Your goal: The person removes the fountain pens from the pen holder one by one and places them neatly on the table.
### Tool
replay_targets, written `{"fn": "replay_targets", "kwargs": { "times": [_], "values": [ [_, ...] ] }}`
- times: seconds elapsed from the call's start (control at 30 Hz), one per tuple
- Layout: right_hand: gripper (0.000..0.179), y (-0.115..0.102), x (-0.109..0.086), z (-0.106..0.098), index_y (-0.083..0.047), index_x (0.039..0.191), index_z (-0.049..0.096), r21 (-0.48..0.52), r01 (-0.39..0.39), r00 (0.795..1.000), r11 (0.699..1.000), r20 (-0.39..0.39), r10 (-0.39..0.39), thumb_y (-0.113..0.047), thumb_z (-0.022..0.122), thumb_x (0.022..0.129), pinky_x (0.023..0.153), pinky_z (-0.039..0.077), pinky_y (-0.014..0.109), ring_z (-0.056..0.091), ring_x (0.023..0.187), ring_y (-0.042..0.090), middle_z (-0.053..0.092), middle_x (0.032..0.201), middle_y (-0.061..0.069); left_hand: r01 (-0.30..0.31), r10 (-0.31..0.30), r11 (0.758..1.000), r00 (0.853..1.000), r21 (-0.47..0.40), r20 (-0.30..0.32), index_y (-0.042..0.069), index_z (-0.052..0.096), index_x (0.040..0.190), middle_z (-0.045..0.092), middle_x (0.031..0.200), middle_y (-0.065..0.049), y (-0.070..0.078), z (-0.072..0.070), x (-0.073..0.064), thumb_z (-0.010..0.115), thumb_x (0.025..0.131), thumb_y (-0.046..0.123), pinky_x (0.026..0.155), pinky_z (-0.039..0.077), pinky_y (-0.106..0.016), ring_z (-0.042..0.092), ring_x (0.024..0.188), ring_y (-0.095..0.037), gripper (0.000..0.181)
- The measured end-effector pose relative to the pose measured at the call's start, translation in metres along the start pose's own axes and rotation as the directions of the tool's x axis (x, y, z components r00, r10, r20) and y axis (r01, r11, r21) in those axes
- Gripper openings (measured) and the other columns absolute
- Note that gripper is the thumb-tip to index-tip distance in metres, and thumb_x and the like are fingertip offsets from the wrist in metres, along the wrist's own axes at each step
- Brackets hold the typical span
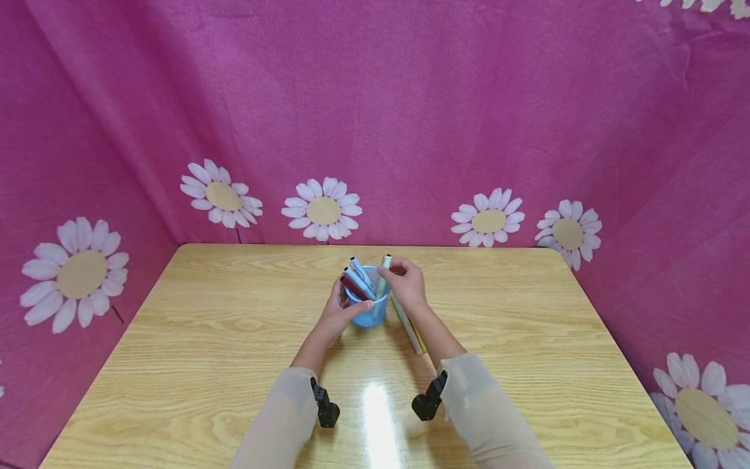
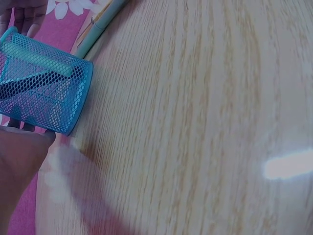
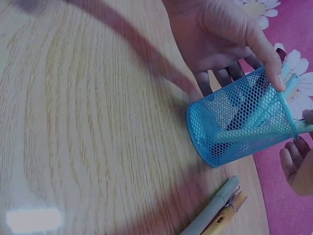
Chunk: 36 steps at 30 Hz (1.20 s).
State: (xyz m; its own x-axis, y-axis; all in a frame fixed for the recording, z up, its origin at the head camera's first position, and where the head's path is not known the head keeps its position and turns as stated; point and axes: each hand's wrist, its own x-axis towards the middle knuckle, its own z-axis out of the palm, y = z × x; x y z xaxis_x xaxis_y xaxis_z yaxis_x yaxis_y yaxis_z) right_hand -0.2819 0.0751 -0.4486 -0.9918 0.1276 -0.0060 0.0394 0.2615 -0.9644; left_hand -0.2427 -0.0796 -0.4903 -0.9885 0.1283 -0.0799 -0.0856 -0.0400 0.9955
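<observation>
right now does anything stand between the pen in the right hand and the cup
Nothing visible does: the pale green pen, pinched by the right hand, is already partly inside the blue mesh cup. The other pens lean toward the left side, where the left hand grips the cup.

The left hand (image 1: pixel 338 314) and right hand (image 1: pixel 408 285) are bare, the left sleeve (image 1: pixel 281 417) and right sleeve (image 1: pixel 489 410) plain pale cream, and the left wrist camera (image 1: pixel 325 407) and right wrist camera (image 1: pixel 428 400) small, black and blocky with rounded ends.
</observation>
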Motion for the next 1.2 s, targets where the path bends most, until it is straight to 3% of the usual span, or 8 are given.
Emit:
{"fn": "replay_targets", "kwargs": {
  "times": [0.2, 0.47, 0.63, 0.77, 0.97, 1.07, 1.2],
  "values": [
    [0.027, -0.004, 0.001, -0.001, 0.0, 0.102, 0.067, 0.087, 0.029, 0.998, 0.996, -0.066, -0.024, -0.015, 0.071, 0.08, 0.068, 0.046, 0.017, 0.057, 0.081, 0.013, 0.064, 0.089, 0.01, -0.018, 0.018, 1.0, 1.0, 0.003, -0.024, 0.015, 0.012, 0.15, 0.021, 0.155, -0.014, -0.008, 0.001, 0.004, 0.066, 0.083, 0.012, 0.118, 0.014, -0.047, 0.018, 0.144, -0.031, 0.087],
    [0.027, -0.007, 0.003, -0.001, 0.002, 0.104, 0.064, 0.221, 0.012, 0.996, 0.975, -0.093, 0.009, -0.012, 0.07, 0.082, 0.066, 0.052, 0.02, 0.054, 0.069, 0.004, 0.059, 0.079, 0.0, 0.008, -0.008, 0.999, 1.0, -0.033, -0.009, 0.011, 0.01, 0.15, 0.017, 0.156, -0.016, 0.001, 0.002, 0.0, 0.065, 0.082, 0.007, 0.119, 0.011, -0.046, 0.013, 0.145, -0.032, 0.088],
    [0.027, -0.011, 0.004, -0.002, 0.003, 0.107, 0.063, 0.28, -0.01, 0.995, 0.96, -0.097, 0.038, -0.01, 0.068, 0.083, 0.076, 0.056, 0.032, 0.056, 0.067, 0.005, 0.058, 0.077, -0.002, -0.01, 0.01, 0.999, 1.0, -0.047, -0.017, 0.011, 0.011, 0.15, 0.017, 0.156, -0.017, -0.002, 0.003, 0.002, 0.065, 0.082, 0.005, 0.119, 0.011, -0.045, 0.013, 0.145, -0.032, 0.087],
    [0.027, -0.014, 0.004, -0.003, 0.005, 0.108, 0.061, 0.334, -0.021, 0.993, 0.942, -0.102, 0.058, -0.007, 0.066, 0.084, 0.073, 0.057, 0.029, 0.058, 0.066, 0.004, 0.059, 0.076, -0.002, -0.027, 0.026, 0.999, 0.999, -0.028, -0.033, 0.014, 0.014, 0.15, 0.02, 0.155, -0.015, -0.006, 0.003, 0.003, 0.068, 0.081, 0.009, 0.119, 0.013, -0.044, 0.015, 0.144, -0.03, 0.087],
    [0.028, -0.017, 0.003, -0.004, 0.006, 0.108, 0.059, 0.373, -0.03, 0.992, 0.927, -0.104, 0.074, -0.009, 0.065, 0.086, 0.069, 0.057, 0.024, 0.063, 0.069, 0.009, 0.062, 0.078, 0.0, -0.001, 0.002, 1.0, 0.999, 0.009, -0.044, 0.018, 0.013, 0.15, 0.018, 0.156, -0.01, -0.008, 0.003, 0.004, 0.069, 0.082, 0.015, 0.119, 0.013, -0.045, 0.013, 0.145, -0.028, 0.088],
    [0.028, -0.019, 0.003, -0.006, 0.007, 0.109, 0.059, 0.399, -0.027, 0.992, 0.917, -0.104, 0.074, -0.008, 0.064, 0.086, 0.073, 0.058, 0.029, 0.065, 0.073, 0.015, 0.063, 0.08, 0.003, 0.009, -0.009, 1.0, 0.999, 0.005, -0.032, 0.018, 0.01, 0.15, 0.015, 0.157, -0.01, -0.007, 0.002, 0.004, 0.069, 0.082, 0.016, 0.119, 0.012, -0.044, 0.011, 0.146, -0.028, 0.09],
    [0.028, -0.023, 0.003, -0.008, 0.006, 0.111, 0.059, 0.423, -0.017, 0.991, 0.906, -0.112, 0.07, -0.007, 0.063, 0.086, 0.078, 0.058, 0.036, 0.065, 0.07, 0.013, 0.061, 0.076, 0.0, 0.021, -0.022, 1.0, 1.0, -0.016, -0.01, 0.015, 0.006, 0.151, 0.01, 0.158, -0.013, 0.002, 0.002, -0.001, 0.068, 0.082, 0.013, 0.119, 0.009, -0.045, 0.007, 0.146, -0.03, 0.092]
  ]
}}
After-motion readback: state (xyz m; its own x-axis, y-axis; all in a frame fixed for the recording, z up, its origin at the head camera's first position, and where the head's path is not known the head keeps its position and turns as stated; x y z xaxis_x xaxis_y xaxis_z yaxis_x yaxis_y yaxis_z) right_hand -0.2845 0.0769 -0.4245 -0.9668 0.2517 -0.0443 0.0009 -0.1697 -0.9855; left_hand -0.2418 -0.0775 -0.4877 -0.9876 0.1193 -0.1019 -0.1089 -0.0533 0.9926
